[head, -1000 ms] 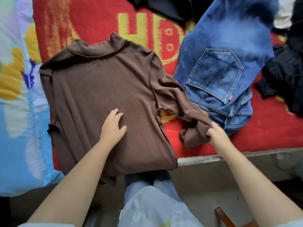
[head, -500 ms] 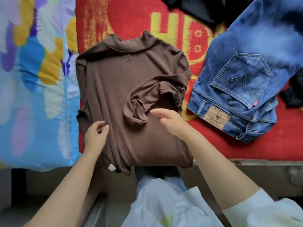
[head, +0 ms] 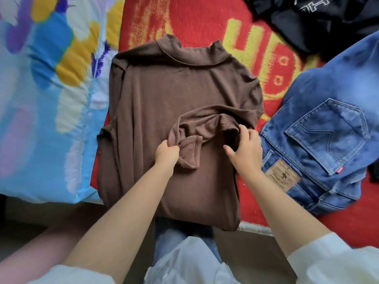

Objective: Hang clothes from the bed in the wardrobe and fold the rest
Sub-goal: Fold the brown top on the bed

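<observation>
— Both grips: how are they set?
— The cuff end of the sleeve [head: 189, 152] is pinched by the left hand [head: 167, 153], fingers curled round the cloth. The sleeve's fold nearer the shoulder is gripped by the right hand [head: 245, 149], fingers hooked over the bunched cloth, thumb spread out on the shirt below.
— And where is the shirt found?
— The brown shirt [head: 164, 95] is laid flat on the bed's red blanket [head: 205, 19], collar away from the person, hem reaching over the bed edge. One sleeve is drawn across the body of the shirt; the other side is folded under along the left edge.
— What is seen around it?
— Jeans [head: 328, 124] are laid just beside it on the right, back pocket and leather patch up. A black garment [head: 320, 19] is seen beyond them. A patterned blue quilt [head: 41, 99] is spread on the left, touching the shirt's edge.
</observation>
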### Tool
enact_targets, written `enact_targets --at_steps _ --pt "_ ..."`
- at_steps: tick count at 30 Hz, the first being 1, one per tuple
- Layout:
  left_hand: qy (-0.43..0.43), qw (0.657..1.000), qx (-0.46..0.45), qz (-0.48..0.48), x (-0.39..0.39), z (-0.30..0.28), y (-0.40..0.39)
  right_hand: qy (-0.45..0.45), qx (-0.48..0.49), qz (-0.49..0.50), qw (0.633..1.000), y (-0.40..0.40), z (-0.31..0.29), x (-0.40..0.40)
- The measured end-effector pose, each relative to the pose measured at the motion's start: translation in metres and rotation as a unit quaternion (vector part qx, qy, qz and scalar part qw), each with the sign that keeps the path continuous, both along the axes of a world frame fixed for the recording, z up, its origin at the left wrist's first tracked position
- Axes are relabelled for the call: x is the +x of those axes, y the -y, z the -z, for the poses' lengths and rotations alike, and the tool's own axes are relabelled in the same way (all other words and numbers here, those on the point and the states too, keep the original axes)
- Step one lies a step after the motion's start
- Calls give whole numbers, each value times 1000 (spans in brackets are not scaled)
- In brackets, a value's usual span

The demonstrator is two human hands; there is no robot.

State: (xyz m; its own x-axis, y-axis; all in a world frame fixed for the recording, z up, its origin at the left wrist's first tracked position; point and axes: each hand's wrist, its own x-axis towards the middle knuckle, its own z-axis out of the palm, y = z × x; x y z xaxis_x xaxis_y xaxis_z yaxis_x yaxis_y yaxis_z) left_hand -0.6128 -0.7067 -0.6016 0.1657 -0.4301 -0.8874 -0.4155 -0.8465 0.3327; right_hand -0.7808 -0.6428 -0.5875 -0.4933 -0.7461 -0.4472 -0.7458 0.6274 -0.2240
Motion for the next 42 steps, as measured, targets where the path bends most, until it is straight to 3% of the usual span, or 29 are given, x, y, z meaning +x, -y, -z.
enact_targets --at_steps 2,5,7,12,14,17,21,23,26,30,33,35,37,39,42 --pt "-102 993 7 -64 10 -6 7 -26 27 -26 999 14 6 -3" --pt "-187 982 -7 -35 38 -15 14 -33 -36 -107 993 18 12 -13" --pt "-199 980 -15 19 59 -17 20 -34 -76 -185 979 9 13 -23" --pt "-143 965 26 217 96 -15 44 -54 -7 -321 945 -18 9 -49" --pt "-100 932 32 346 99 -14 44 -47 28 -331 942 -23 8 -56" --pt "-58 848 48 525 103 -9 37 2 63 -358 932 -20 9 -59" --pt "14 777 39 629 106 -10 29 91 -28 -283 954 2 -5 -71" --pt "42 757 41 650 104 -12 26 48 -72 -237 968 23 -11 -83" --pt "56 780 39 621 96 -13 24 -50 -71 -257 962 45 2 -100" --pt "89 841 -22 534 81 -9 21 -58 3 -301 952 62 20 -111" --pt "83 852 -38 516 77 -4 18 3 -32 -346 938 81 5 -101" --pt "58 859 -10 509 79 -2 18 74 -44 -342 936 96 -19 -89" --pt "20 877 9 479 84 -4 25 88 -30 -340 936 114 -37 -78" --pt "-8 885 17 466 89 -9 30 74 71 -345 933 132 -40 -73" --pt "-27 872 33 487 95 -12 36 -8 254 -359 898 152 -31 -72"
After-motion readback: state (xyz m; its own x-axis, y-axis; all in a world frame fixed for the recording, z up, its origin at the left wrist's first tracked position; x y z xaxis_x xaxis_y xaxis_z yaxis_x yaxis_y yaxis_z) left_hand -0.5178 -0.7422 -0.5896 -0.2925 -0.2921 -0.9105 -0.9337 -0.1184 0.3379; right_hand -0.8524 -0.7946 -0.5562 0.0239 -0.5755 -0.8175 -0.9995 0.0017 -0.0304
